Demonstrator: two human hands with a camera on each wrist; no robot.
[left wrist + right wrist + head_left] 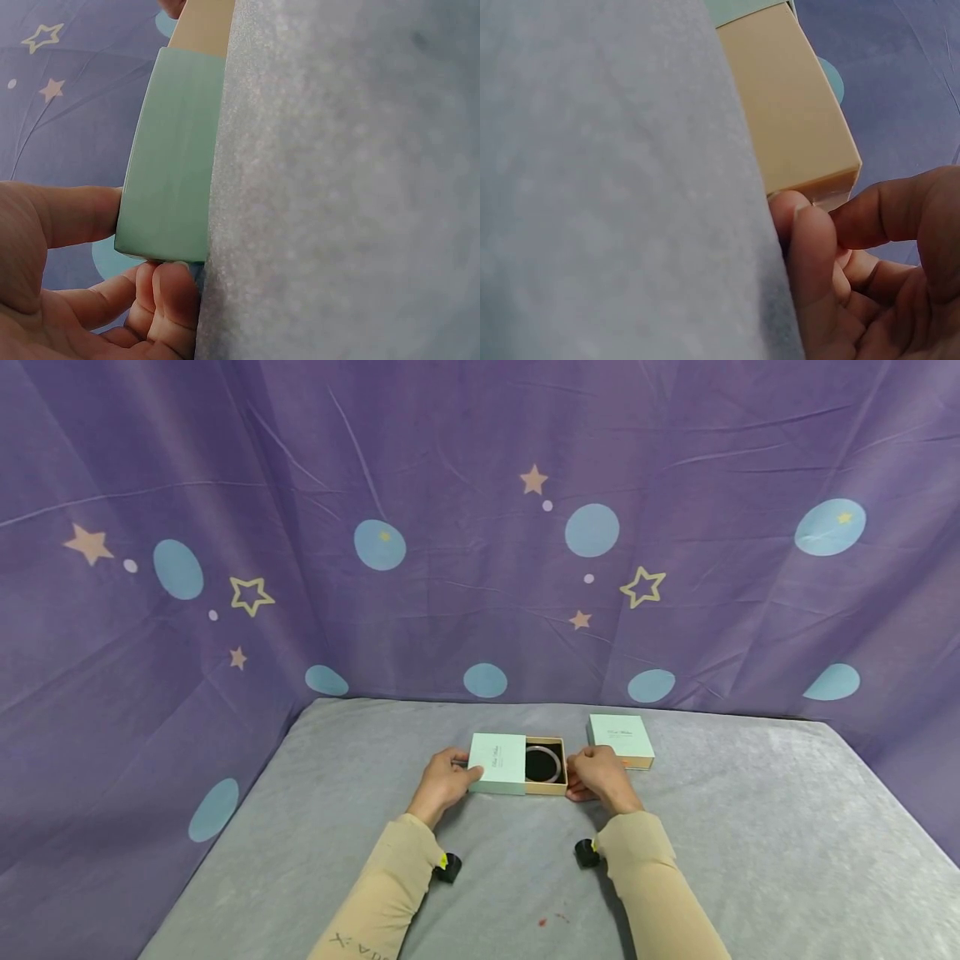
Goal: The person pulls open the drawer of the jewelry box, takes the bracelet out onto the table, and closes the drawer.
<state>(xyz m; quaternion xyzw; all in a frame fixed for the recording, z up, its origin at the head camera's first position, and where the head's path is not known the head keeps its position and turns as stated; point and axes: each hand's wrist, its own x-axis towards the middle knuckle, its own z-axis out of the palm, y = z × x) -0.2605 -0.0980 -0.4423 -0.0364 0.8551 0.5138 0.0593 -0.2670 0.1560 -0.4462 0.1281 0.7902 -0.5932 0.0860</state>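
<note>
A mint-green box sleeve [498, 763] lies on the grey cloth, with printed script on its top. Its tan inner drawer [546, 788] is slid partway out to the right. Inside, a pale bangle [557, 765] rests on black padding, partly covered by the sleeve. My left hand [442, 783] grips the sleeve's left end, thumb on top and fingertips curled against the end face in the left wrist view. At the drawer's right end, my right hand [597, 774] pinches a small shiny strip [831, 199] between thumb and curled fingers.
Behind my right hand stands a second mint-green box [621, 737] with a tan lower edge. Grey cloth [787, 843] covers the table. A purple curtain [450, 460] with stars and blue spots hangs along the back and left. Small red marks [542, 922] show on the cloth near me.
</note>
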